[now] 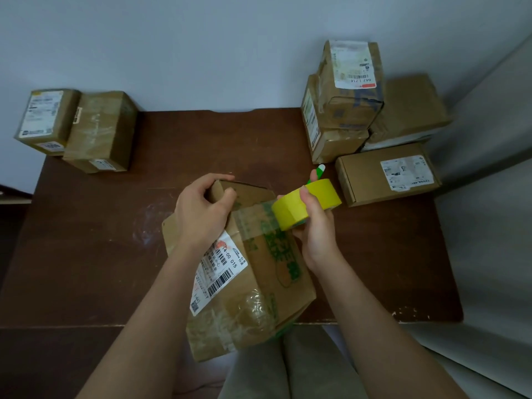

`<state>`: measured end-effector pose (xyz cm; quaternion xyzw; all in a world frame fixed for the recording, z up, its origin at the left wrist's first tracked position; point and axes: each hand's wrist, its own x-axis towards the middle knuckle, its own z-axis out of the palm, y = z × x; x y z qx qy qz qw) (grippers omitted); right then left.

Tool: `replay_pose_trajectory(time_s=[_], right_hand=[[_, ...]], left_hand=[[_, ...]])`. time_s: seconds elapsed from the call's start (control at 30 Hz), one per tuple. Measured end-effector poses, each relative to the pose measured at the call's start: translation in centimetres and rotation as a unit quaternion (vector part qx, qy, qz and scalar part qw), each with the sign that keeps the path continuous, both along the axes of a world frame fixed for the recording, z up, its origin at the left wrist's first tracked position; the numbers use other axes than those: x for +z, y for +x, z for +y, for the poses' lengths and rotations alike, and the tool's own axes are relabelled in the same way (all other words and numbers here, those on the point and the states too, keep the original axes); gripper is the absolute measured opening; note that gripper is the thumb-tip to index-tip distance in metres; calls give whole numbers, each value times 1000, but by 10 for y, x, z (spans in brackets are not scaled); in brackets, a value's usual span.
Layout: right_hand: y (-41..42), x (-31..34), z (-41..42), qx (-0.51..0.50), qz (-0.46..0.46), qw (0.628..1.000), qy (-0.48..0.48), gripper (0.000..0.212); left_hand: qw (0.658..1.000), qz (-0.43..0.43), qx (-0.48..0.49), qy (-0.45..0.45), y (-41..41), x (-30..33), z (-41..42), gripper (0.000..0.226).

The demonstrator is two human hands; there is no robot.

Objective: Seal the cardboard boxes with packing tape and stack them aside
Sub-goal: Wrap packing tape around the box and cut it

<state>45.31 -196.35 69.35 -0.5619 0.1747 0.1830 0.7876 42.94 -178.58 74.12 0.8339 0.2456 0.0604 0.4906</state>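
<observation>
I see the brown table (pixel 86 240) carrying box stacks at its far left (pixel 98 131) and far right (pixel 345 110). The big cardboard box (pixel 259 272) lies tilted at the near edge, overhanging it; I cannot see inside. My left hand (pixel 201 214) is curled over its upper flap, gripping it. My right hand (pixel 313 226) is wrapped around the yellow tape roll (pixel 302 205), held against the box's top right side.
</observation>
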Motion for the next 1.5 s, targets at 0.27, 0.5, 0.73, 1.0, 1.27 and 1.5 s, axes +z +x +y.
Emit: replay_pose_trajectory(time_s=[0.27, 0.5, 0.73, 1.0, 1.27, 1.5], right_hand=[[13, 12, -29, -33, -11, 999, -32, 61], [4, -4, -11, -15, 75, 997, -30, 42], [6, 9, 2, 1, 47, 999, -10, 67], [9, 47, -8, 47, -153, 973, -165, 71], [-11, 54, 13, 90, -158, 974, -134, 72], [-2, 54, 11, 60, -115, 986, -100, 80]], left_hand=[[999, -30, 7, -38, -10, -2, 14, 20], [996, -43, 9, -82, -17, -2, 21, 19], [988, -94, 35, -118, -24, -8, 29, 22], [986, -26, -1, -162, -12, -27, 27, 21], [931, 282, -163, 166, 22, -18, 22, 63], [933, 235, -193, 194, 17, -26, 31, 82]])
